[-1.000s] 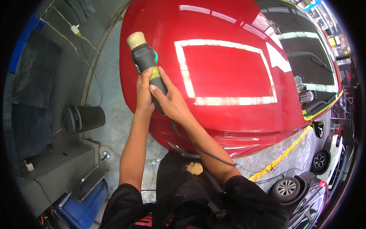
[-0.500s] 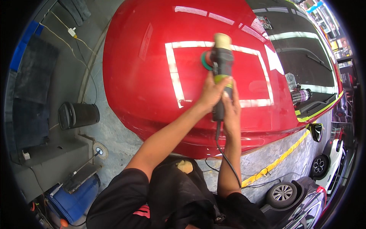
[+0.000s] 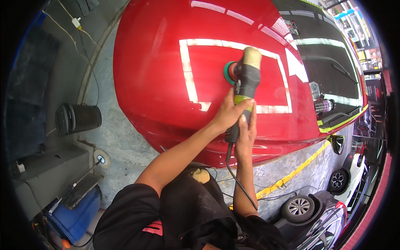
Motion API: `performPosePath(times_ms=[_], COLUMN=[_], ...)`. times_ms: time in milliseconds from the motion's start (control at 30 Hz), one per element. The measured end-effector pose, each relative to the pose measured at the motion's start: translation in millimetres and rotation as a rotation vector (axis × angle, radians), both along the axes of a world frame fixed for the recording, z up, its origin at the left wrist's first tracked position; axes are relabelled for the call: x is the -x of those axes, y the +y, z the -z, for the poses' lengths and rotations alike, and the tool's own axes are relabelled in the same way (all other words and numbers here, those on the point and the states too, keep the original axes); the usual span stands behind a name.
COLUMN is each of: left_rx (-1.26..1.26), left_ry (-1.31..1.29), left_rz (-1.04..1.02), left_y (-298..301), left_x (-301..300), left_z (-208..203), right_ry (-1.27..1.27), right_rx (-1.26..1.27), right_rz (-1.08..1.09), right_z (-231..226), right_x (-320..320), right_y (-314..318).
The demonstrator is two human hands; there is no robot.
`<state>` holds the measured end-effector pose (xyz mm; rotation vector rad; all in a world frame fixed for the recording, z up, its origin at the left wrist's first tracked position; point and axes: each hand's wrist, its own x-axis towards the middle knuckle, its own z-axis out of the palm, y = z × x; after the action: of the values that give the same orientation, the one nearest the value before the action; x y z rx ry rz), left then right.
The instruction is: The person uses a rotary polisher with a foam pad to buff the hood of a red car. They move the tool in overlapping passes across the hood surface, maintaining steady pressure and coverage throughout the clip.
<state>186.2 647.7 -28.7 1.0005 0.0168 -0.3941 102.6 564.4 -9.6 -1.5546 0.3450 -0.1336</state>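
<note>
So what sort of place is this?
Probably a car workshop or garage: a dark grey, corded power tool with a round green-edged pad is held over a glossy red car bonnet, and a white car stands nearby.

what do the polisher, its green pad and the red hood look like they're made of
The polisher: likely hard plastic, mostly dull grey, with molded contours. The green pad: possibly foam, since it looks dull, but too small to confirm. The red hood: glossy paint, given its crisp reflections; material underneath can't be told.
</note>
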Motion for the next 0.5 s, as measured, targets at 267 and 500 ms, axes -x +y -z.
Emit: performPosePath(times_ms=[267,500], left_rx=[0.037,-0.063], left_ry=[0.035,0.120], left_rz=[-0.276,-0.467], left_y=[156,254], left_x=[14,45], left_z=[15,36], right_ry=[-0.054,-0.061], right_rx=[-0.033,0.019], right_rz=[-0.331,-0.547], right_z=[9,34], right_x=[-15,-11], right_y=[135,218])
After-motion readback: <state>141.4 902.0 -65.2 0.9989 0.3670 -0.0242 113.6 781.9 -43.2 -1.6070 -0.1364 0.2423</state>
